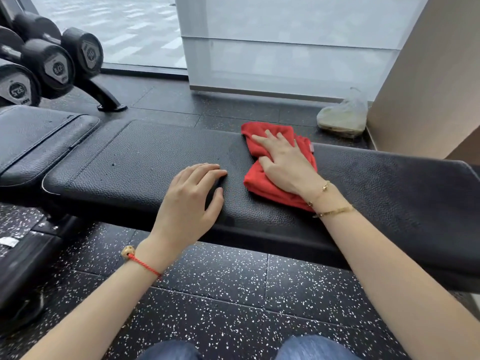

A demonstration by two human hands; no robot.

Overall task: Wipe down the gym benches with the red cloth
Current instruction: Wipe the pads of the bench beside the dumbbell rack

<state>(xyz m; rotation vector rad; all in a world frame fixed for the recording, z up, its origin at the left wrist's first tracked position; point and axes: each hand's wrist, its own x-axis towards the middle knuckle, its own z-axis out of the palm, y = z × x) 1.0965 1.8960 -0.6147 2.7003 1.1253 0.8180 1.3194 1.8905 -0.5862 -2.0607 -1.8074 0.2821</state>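
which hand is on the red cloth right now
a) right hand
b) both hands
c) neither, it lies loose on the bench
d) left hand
a: the right hand presses flat on the red cloth on the bench, while the left hand rests on bare padding beside the cloth, not touching it.

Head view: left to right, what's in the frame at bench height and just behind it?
Dumbbells → second bench pad → left hand flat on the bench → right hand pressing the red cloth → plastic bag on the floor behind.
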